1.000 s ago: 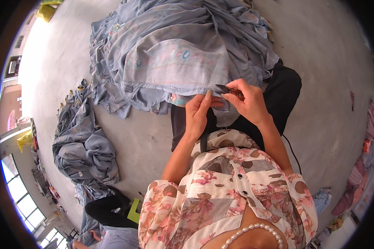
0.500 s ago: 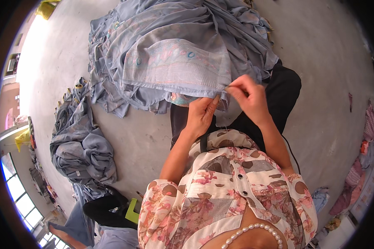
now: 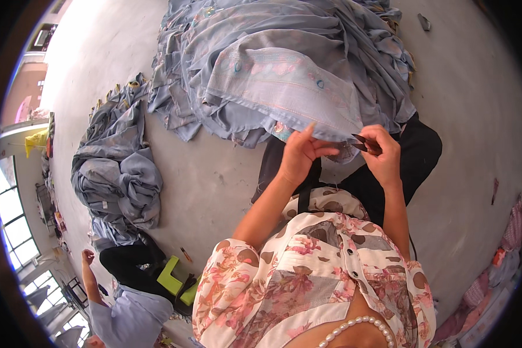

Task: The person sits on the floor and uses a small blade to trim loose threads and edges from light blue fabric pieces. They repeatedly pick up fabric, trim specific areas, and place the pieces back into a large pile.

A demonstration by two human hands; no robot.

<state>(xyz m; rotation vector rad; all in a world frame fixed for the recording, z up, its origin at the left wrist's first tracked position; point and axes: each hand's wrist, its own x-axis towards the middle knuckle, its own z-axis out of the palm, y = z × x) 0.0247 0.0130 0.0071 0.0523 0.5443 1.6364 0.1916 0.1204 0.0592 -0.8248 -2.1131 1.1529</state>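
A large heap of blue-grey cloth with a faint printed pattern lies over the legs and floor in front of me. Its pale hemmed edge runs just above both hands. My left hand is by that hem, fingers apart, with a yellowish tip on one finger; no cloth is visibly pinched in it. In my right hand are small dark thread snips, their two pointed blades spread toward the hem's right corner. Part of the snips is hidden inside the fingers.
A second bundle of the same cloth lies on the grey floor to the left. Behind it sits another person, beside a lime-green plastic stool. A small pointed tool lies nearby. Pink cloth is piled at far right.
My hands have moved apart. The left has let go of the hem and spread its fingers; the right has drawn back from the cloth, and the snips' blades now show. The whole view has shifted.
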